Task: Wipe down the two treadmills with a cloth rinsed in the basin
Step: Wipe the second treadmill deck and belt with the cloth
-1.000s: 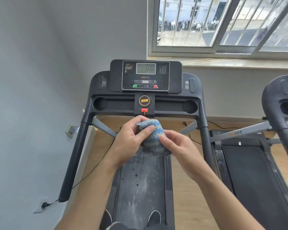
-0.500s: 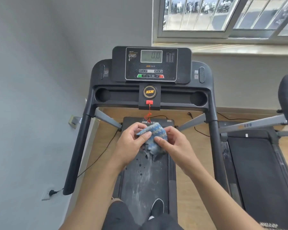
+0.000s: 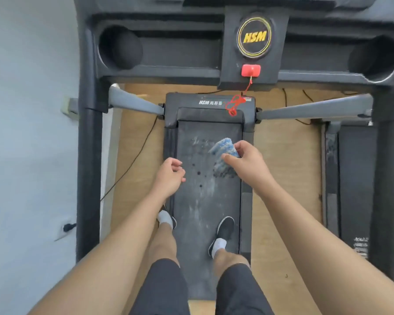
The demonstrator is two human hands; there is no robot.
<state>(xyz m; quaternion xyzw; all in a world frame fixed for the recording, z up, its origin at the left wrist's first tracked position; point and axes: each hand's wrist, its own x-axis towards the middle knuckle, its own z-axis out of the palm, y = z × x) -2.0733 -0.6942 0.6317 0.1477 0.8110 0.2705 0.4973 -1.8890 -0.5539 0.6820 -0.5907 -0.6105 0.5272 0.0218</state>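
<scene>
I stand on the dusty belt (image 3: pixel 205 201) of the left treadmill, looking straight down. My right hand (image 3: pixel 246 164) grips a bunched blue and white cloth (image 3: pixel 223 151) above the belt's right side. My left hand (image 3: pixel 170 176) hangs apart from the cloth over the belt's left edge, fingers loosely curled and holding nothing. The black console tray (image 3: pixel 214 48) with two cup holders fills the top of the view. A strip of the second treadmill (image 3: pixel 355 178) shows at the right edge. No basin is in view.
A red safety key (image 3: pixel 250 70) with its red cord (image 3: pixel 236 105) dangles from the console over the motor cover. Black handrail posts (image 3: pixel 88 167) flank me. A black cable (image 3: pixel 132 160) runs over the wooden floor to a wall socket (image 3: pixel 65 228) on the left.
My left hand has let go of the cloth and moved left; my right hand alone keeps it. The view has tilted down, so the display and window are out of sight.
</scene>
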